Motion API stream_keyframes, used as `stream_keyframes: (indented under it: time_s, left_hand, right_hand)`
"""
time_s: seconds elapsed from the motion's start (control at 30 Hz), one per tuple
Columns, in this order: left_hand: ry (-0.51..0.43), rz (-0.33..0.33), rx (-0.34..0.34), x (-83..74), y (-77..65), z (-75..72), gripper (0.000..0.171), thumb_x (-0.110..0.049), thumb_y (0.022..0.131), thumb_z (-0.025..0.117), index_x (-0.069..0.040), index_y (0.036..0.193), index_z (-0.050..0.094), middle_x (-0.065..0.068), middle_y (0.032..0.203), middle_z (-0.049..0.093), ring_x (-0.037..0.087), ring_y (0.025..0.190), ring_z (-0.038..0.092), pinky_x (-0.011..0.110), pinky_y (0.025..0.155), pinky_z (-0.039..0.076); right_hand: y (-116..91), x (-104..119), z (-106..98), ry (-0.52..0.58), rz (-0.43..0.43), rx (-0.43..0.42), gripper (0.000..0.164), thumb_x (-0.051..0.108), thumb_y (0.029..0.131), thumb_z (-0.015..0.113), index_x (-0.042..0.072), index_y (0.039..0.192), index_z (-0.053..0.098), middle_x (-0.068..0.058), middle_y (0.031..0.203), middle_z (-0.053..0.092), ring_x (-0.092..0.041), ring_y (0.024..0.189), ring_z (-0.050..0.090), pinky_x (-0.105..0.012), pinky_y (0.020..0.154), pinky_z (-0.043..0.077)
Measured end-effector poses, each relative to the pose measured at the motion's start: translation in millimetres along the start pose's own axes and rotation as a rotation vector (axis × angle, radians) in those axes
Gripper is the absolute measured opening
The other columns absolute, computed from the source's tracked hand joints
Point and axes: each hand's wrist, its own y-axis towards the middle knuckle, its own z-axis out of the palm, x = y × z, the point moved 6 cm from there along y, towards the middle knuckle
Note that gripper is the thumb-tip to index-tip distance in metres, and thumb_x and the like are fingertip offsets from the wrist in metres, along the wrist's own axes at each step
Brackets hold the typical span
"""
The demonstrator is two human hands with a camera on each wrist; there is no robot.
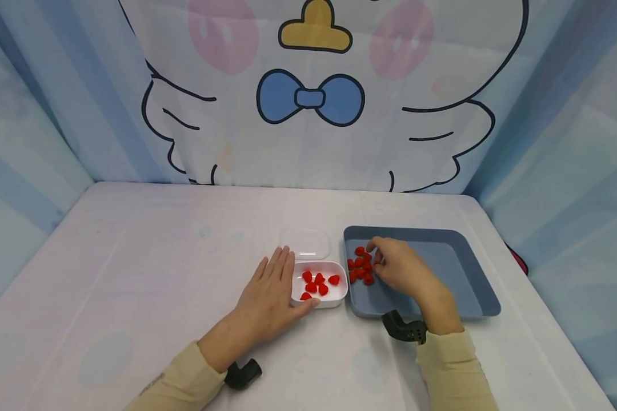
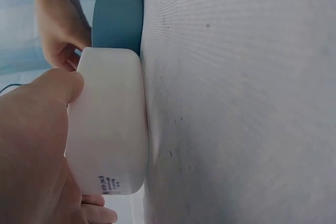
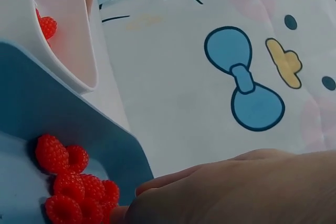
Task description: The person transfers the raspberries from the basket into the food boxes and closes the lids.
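Observation:
My left hand (image 1: 268, 288) lies along the left side of a small white box (image 1: 341, 298), fingers straight and thumb across its near rim. In the left wrist view the thumb (image 2: 73, 85) rests on the rim of that box, while other fingertips show past its far end. Several red raspberries (image 1: 311, 287) lie inside it. Over the grey-blue tray (image 1: 442, 274) to the right, my right hand (image 1: 402, 268) reaches down with bent fingers and thumb apart. Its fingertips are right at a cluster of raspberries (image 3: 68, 184) by the tray's left wall.
Behind the box lies a clear plastic lid (image 1: 304, 242). The box stands close against the tray's left edge. A white cloth covers the table (image 1: 133, 274), and a printed curtain (image 1: 308, 154) hangs along its back edge. Both wrists carry black camera mounts (image 1: 243, 374).

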Motion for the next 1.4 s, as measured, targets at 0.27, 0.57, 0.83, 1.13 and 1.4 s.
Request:
stream_keyframes:
  time_s: [0.27, 0.57, 0.83, 1.13, 1.4]
  left_hand:
    - [-0.005, 0.001, 0.009, 0.1, -0.1, 0.1, 0.101, -0.066, 0.087, 0.056, -0.001, 0.156, 0.022, 0.016, 0.164, 0.023, 0.032, 0.154, 0.019, 0.051, 0.124, 0.018]
    - [-0.004, 0.007, -0.002, 0.3, 0.1, -0.3, 0.1, -0.065, 0.088, 0.056, 0.0, 0.156, 0.023, 0.017, 0.164, 0.024, 0.033, 0.153, 0.019, 0.051, 0.124, 0.019]
    - [0.002, 0.016, -0.009, -0.5, 0.7, -0.1, 0.1, -0.066, 0.088, 0.056, 0.0, 0.156, 0.023, 0.017, 0.163, 0.025, 0.033, 0.153, 0.02, 0.051, 0.124, 0.019]
    - [0.012, 0.007, 0.0, 0.3, 0.5, -0.1, 0.101, -0.067, 0.087, 0.056, 0.0, 0.156, 0.022, 0.017, 0.163, 0.024, 0.032, 0.154, 0.019, 0.051, 0.124, 0.019]
    - [0.01, 0.009, -0.001, -0.2, 1.4, 0.4, 0.101, -0.067, 0.087, 0.057, 0.0, 0.156, 0.022, 0.017, 0.163, 0.024, 0.033, 0.153, 0.019, 0.052, 0.124, 0.019]
  right_hand:
    - [-1.5, 5.8, -2.9, -0.001, -0.024, -0.058, 0.029, 0.0, 0.087, 0.065, 0.005, 0.115, 0.065, -0.009, 0.093, 0.062, -0.02, 0.079, 0.055, -0.029, 0.063, 0.05]
    - [-4.7, 17.3, -8.8, 0.013, -0.055, -0.09, 0.028, -0.001, 0.087, 0.063, 0.006, 0.114, 0.065, -0.01, 0.102, 0.066, -0.022, 0.085, 0.06, -0.035, 0.07, 0.054]
    - [-5.3, 29.6, -6.3, -0.014, -0.118, -0.104, 0.03, 0.0, 0.086, 0.066, 0.006, 0.115, 0.065, -0.008, 0.102, 0.066, -0.024, 0.088, 0.061, -0.039, 0.076, 0.056]
    - [-8.7, 46.0, -5.4, 0.009, -0.178, -0.139, 0.029, 0.002, 0.087, 0.069, 0.006, 0.116, 0.066, -0.007, 0.105, 0.067, -0.02, 0.087, 0.06, -0.037, 0.079, 0.059]
    - [-11.3, 57.6, -2.3, -0.005, -0.25, -0.133, 0.028, 0.004, 0.087, 0.07, 0.008, 0.115, 0.067, -0.003, 0.101, 0.066, -0.014, 0.081, 0.058, -0.028, 0.074, 0.057]
